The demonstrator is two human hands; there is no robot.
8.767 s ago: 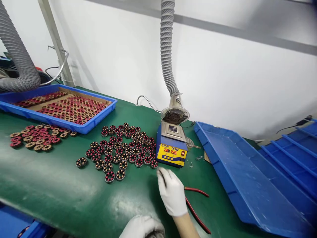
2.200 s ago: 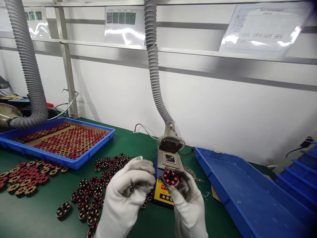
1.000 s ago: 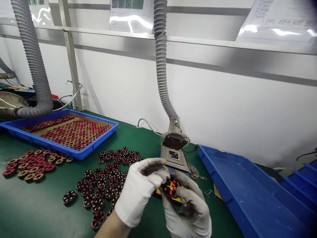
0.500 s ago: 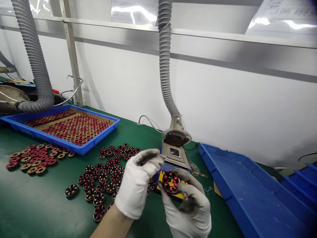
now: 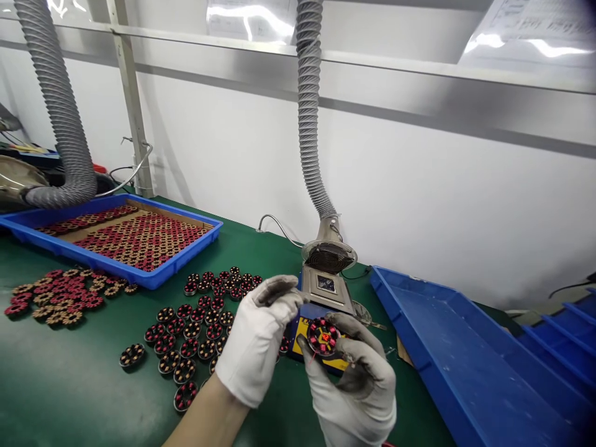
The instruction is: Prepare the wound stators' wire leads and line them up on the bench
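Note:
My right hand, in a white glove with darkened fingers, grips a round motor stator by its rim. Red windings and a short red wire end show on this stator, and its open middle faces me. To its left my gloved left hand is closed in a pinch; whatever lies between the fingertips is too small to make out. Directly behind both hands stands a solder pot with a bright molten square and a blue and yellow front, partly covered by the right hand and the stator.
Several ringed stators lie left of my hands, with bare ones farther left. A blue tray of stators stands behind. A fume hose hangs over the pot. Another blue tray is at right.
The view has shifted slightly. The stator in my right hand has turned a little to face me. My left hand keeps its pinch in about the same place.

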